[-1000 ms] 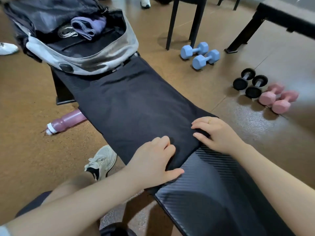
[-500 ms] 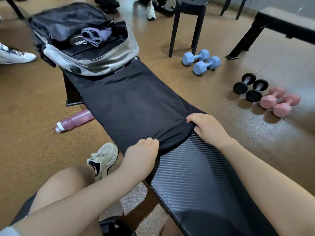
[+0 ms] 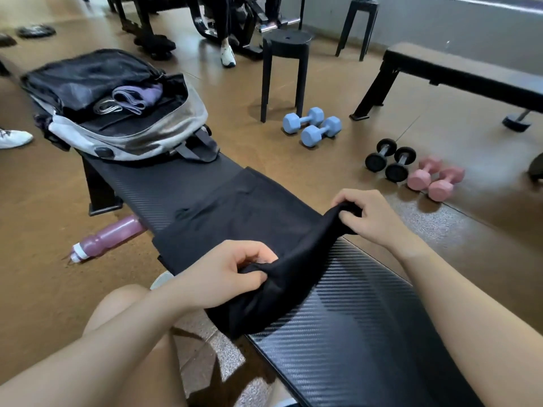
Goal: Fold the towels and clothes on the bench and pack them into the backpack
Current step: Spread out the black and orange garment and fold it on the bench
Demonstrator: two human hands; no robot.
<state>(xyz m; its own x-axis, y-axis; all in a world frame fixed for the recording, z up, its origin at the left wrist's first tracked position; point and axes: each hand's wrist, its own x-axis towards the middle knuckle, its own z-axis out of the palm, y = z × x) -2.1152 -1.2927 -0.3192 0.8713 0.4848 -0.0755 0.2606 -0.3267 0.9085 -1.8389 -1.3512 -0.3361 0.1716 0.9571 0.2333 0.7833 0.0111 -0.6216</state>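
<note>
Both hands — left hand, right hand — have lifted the black garment's near edge.

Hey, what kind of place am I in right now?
Most likely a gym: you're at a padded workout bench, dumbbells lie in pairs on the floor, and exercise machines stand at the back.

A bare strip of the black ribbed table lies between the folded black garment and the open grey-and-black backpack. The backpack's mouth faces up, partly filled by a rolled purple cloth. Its dark straps trail onto the strip.
</note>
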